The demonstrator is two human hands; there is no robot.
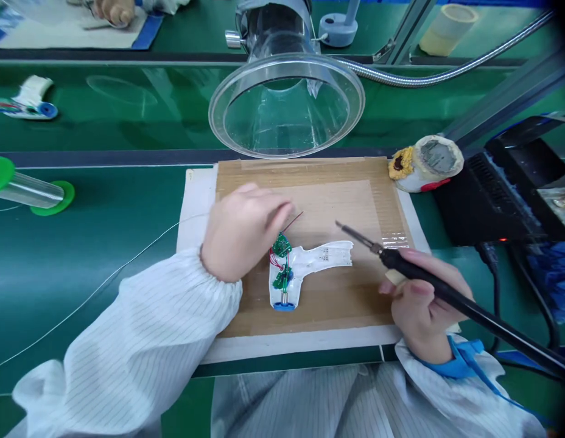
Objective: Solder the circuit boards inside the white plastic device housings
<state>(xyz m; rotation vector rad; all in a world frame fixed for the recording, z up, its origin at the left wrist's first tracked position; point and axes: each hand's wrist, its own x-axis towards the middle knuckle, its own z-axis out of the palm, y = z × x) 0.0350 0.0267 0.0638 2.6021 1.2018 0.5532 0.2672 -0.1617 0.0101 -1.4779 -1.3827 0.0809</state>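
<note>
My right hand (417, 304) grips a black soldering iron (447, 292); its tip points left, above a white plastic part (316, 258). That part lies on a brown cardboard pad (355, 194) and carries two small green circuit boards (281, 245) with red wires and a blue end. My left hand (241, 231) rests on the pad just left of the boards, fingers curled together near a thin red wire (294, 220). What the fingers pinch is hidden. A thin solder wire (127, 261) runs leftward from under that hand.
A clear fume-extractor hood (287, 103) on a flexible hose hangs behind the pad. A cleaning sponge holder (426, 163) and a black soldering station (497, 194) stand at right. A solder spool (27, 188) with green ends lies at left. Another person's hand (111, 12) shows at the far top left.
</note>
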